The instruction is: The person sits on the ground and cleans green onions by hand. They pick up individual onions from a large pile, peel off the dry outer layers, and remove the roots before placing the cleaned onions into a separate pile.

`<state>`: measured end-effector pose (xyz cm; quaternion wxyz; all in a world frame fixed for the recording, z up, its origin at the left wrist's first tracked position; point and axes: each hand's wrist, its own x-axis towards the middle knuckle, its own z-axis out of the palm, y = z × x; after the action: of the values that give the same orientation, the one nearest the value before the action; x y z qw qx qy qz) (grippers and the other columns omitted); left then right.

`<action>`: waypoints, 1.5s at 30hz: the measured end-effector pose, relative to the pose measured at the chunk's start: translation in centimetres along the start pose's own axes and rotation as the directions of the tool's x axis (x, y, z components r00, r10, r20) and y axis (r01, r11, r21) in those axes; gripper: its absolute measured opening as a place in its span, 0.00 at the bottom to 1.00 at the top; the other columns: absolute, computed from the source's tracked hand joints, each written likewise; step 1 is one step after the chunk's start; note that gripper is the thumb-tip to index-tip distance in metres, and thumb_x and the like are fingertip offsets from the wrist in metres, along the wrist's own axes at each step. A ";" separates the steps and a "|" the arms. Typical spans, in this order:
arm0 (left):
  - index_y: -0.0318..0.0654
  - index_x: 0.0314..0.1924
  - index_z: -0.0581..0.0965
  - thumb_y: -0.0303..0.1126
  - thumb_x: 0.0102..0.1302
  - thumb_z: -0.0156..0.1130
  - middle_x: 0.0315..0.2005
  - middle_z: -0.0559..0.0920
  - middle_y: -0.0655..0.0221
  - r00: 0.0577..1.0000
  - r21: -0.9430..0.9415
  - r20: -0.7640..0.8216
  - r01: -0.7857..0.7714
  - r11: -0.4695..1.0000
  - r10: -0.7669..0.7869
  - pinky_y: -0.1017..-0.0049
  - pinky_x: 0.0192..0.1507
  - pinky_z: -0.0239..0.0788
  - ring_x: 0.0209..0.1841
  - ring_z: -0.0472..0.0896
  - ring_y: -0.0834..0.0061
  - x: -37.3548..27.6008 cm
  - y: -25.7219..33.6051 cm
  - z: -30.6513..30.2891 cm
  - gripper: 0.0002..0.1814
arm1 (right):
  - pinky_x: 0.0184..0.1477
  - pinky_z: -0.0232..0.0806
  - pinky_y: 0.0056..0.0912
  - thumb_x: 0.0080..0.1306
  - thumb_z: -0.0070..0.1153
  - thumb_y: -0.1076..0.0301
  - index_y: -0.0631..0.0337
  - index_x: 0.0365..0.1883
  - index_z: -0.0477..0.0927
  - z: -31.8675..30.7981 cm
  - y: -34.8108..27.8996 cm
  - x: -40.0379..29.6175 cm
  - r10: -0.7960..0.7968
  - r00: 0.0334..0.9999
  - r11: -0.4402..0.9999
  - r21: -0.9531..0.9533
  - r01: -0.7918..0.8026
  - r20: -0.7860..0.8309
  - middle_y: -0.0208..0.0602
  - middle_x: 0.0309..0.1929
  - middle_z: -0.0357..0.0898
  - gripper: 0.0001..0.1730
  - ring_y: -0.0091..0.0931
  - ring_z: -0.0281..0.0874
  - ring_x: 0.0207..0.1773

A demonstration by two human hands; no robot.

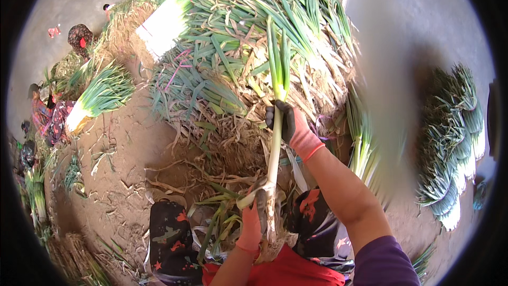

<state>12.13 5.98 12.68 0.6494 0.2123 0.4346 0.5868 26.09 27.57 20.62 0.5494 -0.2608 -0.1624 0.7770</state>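
A single long green onion (274, 151) stands lengthwise before me, its green leaves pointing away and its roots near my lap. My right hand (289, 124), in a pink glove with a dark palm, is closed around the upper white stalk just below the leaves. Lower down, my left hand (254, 216), gloved alike, grips the outer skin by the root end. A pale strip of that skin (251, 198) curls away from the stalk at this hand. The lower stalk still has brownish skin on it, and roots (272, 250) hang over my red apron (281, 270).
A large heap of green onions (246, 47) lies ahead. Tied bundles (162, 28) rest on it and on the ground at left (99, 95). Loose onions (361, 147) lie right, beyond them stacked bundles (452, 139). Other people (47, 111) sit at far left. Peelings litter the soil (115, 174).
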 end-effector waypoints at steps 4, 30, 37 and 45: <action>0.35 0.46 0.71 0.25 0.65 0.49 0.39 0.76 0.66 0.993 -0.231 0.104 -0.027 0.973 0.052 0.78 0.41 0.71 0.35 0.77 0.76 -0.6 3.3 2.8 0.10 | 0.21 0.67 0.28 0.63 0.46 0.72 0.66 0.37 0.68 0.3 -1.0 0.0 -0.207 0.954 0.974 -0.134 0.181 -0.216 0.38 0.22 0.72 0.07 0.27 0.70 0.19; 0.35 0.54 0.66 0.32 0.54 0.58 0.49 0.68 0.50 0.794 0.995 -0.039 -0.025 0.097 0.607 0.57 0.52 0.58 0.52 0.65 0.52 -3.7 2.3 -11.0 0.26 | 0.52 0.68 0.44 0.61 0.37 0.83 0.67 0.54 0.60 -1.7 -2.9 -0.6 -0.309 0.951 0.939 -0.160 0.304 -0.007 0.46 0.44 0.69 0.21 0.39 0.72 0.47; 0.35 0.56 0.63 0.39 0.51 0.62 0.44 0.71 0.53 0.766 0.924 0.381 -0.293 -0.247 0.517 0.57 0.52 0.58 0.48 0.68 0.53 2.4 4.3 0.7 0.33 | 0.50 0.69 0.41 0.60 0.36 0.84 0.66 0.53 0.61 1.1 -1.3 -2.0 -0.248 0.966 0.960 -0.111 0.255 0.072 0.44 0.43 0.70 0.21 0.38 0.73 0.47; 0.40 0.62 0.60 0.37 0.63 0.54 0.47 0.74 0.60 0.892 0.616 0.237 0.168 0.769 -0.384 0.74 0.44 0.67 0.46 0.73 0.76 5.0 4.7 -0.6 0.28 | 0.49 0.68 0.36 0.60 0.47 0.75 0.68 0.50 0.65 2.5 -3.6 -4.5 -0.160 0.955 0.982 -0.055 0.178 0.249 0.45 0.43 0.73 0.18 0.34 0.75 0.42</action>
<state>8.57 11.55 14.45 0.6999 0.4333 0.4968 0.2748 28.54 24.65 25.62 0.5794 -0.1693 -0.2800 0.7465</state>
